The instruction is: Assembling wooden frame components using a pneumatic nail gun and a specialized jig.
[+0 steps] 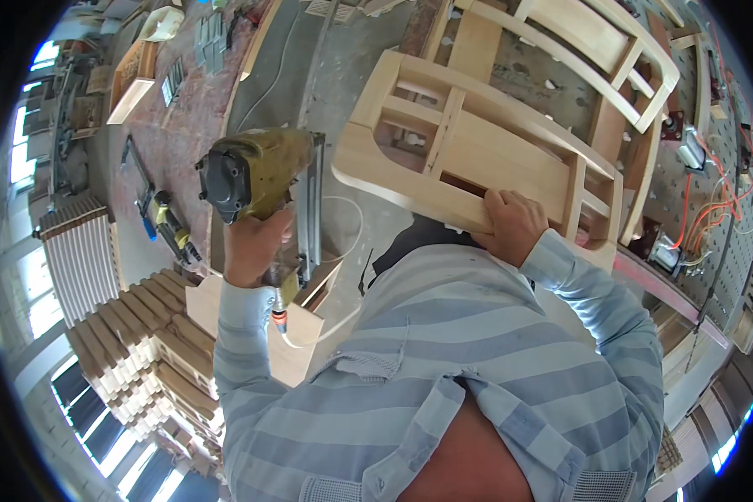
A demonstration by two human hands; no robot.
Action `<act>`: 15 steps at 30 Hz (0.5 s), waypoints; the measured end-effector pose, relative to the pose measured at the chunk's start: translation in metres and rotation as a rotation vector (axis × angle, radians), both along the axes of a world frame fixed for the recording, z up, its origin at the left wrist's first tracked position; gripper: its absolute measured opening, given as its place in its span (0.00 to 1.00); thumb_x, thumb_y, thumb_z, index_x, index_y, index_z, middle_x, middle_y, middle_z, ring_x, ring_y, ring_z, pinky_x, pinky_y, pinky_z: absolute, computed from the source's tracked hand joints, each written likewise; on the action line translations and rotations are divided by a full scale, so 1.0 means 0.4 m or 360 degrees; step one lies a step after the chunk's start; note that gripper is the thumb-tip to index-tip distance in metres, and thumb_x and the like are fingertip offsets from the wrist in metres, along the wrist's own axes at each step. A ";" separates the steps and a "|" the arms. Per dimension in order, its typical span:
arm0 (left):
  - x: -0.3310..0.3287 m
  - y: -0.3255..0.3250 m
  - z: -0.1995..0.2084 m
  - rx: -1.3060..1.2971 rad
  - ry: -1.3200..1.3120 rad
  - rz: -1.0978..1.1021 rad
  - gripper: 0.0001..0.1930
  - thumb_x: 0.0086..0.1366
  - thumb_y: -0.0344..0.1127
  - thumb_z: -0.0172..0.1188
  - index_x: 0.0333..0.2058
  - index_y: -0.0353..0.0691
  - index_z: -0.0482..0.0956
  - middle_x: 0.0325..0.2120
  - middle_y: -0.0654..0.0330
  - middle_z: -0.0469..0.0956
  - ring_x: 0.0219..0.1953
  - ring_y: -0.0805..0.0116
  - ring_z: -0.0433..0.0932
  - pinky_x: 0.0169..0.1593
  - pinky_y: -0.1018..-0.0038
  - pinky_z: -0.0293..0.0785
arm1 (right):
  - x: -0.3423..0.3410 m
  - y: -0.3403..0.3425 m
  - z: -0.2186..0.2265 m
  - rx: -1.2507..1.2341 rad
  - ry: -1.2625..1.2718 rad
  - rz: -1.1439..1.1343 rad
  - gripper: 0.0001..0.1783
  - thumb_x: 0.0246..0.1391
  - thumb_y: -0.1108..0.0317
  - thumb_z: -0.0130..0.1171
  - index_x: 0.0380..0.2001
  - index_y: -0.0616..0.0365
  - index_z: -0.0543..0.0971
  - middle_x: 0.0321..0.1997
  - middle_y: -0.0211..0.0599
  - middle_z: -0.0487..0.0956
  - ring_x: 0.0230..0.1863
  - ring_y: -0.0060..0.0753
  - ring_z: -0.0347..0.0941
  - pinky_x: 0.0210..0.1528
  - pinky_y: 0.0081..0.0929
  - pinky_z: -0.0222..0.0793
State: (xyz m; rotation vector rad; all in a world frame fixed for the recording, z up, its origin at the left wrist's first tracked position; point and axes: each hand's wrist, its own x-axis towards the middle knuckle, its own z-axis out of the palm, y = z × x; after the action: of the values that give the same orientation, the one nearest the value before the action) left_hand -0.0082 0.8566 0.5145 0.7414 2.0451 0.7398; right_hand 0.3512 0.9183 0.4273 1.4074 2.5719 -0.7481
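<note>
My left hand is closed around the grip of a yellow-and-black pneumatic nail gun, held up to the left of my body. Its long metal magazine points away from the hand, and a pale air hose joins it at an orange fitting. My right hand grips the near rail of a light wooden frame with rounded corners, a middle panel and small openings at both ends. The fingers lie over the rail, with the thumb side partly hidden. The frame is tilted in front of my waist.
A similar wooden frame lies beyond, on a perforated metal bench with clamping cylinders and orange hoses. On the left, a reddish worktable bears another air tool, metal strips and a wooden box. Stacked wooden parts stand nearer.
</note>
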 end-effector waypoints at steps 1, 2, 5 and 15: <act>-0.023 -0.008 0.021 -0.0064 0.0081 -0.0038 0.07 0.53 0.32 0.60 0.25 0.33 0.79 0.15 0.63 0.75 0.18 0.73 0.70 0.26 0.81 0.68 | -0.014 -0.019 -0.022 0.0067 0.0027 -0.0020 0.23 0.41 0.58 0.69 0.35 0.56 0.70 0.34 0.41 0.75 0.37 0.48 0.74 0.41 0.40 0.69; -0.043 -0.012 0.042 -0.0127 0.0161 -0.0077 0.07 0.53 0.32 0.60 0.25 0.33 0.79 0.15 0.63 0.75 0.18 0.73 0.70 0.27 0.81 0.68 | -0.024 -0.036 -0.040 0.0134 0.0052 -0.0043 0.22 0.42 0.58 0.69 0.35 0.56 0.70 0.34 0.41 0.75 0.37 0.48 0.74 0.41 0.40 0.69; -0.082 -0.017 0.089 -0.0191 0.0193 -0.0173 0.06 0.53 0.32 0.61 0.25 0.33 0.80 0.15 0.63 0.75 0.18 0.73 0.69 0.27 0.80 0.68 | -0.033 -0.051 -0.054 0.0135 0.0112 -0.0092 0.22 0.43 0.58 0.68 0.35 0.57 0.70 0.35 0.41 0.75 0.37 0.47 0.73 0.41 0.39 0.69; -0.075 0.074 0.104 0.0020 -0.0455 -0.0498 0.08 0.52 0.25 0.61 0.33 0.30 0.80 0.20 0.60 0.77 0.18 0.73 0.68 0.24 0.79 0.65 | 0.074 -0.052 -0.094 0.0026 0.0706 -0.0503 0.19 0.46 0.61 0.69 0.38 0.60 0.77 0.36 0.39 0.76 0.35 0.41 0.74 0.39 0.33 0.71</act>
State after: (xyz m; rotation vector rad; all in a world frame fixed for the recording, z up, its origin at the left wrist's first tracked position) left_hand -0.0383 0.8860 0.5559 0.8834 1.6225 0.6374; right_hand 0.3807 0.8976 0.3898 1.8631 2.6890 -1.2100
